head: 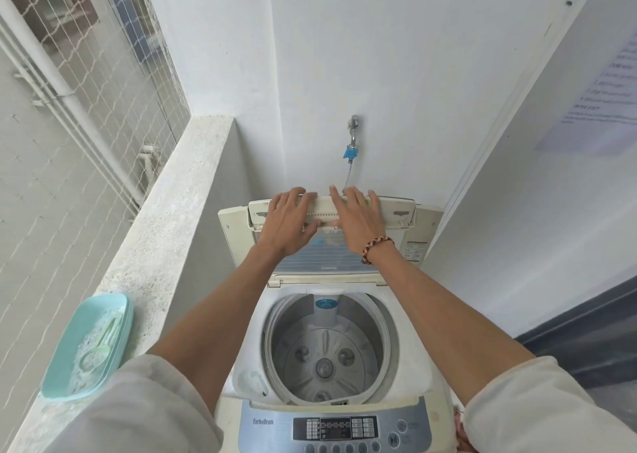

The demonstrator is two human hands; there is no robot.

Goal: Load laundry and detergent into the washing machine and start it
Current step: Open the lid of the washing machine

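A white top-loading washing machine (pixel 241 359) stands below me with its folding lid (pixel 396 211) raised against the back wall. Its steel drum (pixel 327 345) lies open and holds no laundry. My left hand (pixel 287 223) and my right hand (pixel 358 220) both rest on the lid's upper edge, fingers curled over it and thumbs on its inner face. The right wrist wears a braided bracelet. A grey control panel (pixel 336 428) with several buttons runs along the machine's front. On the ledge at left, a turquoise tray (pixel 65 380) holds powder detergent and a green scoop (pixel 98 349).
A speckled concrete ledge (pixel 165 232) runs along the left, with wire mesh (pixel 86 73) beyond it. A metal tap (pixel 353 132) with a blue hose fitting sticks out of the back wall above the lid. A white wall with a posted paper notice (pixel 596 94) closes the right side.
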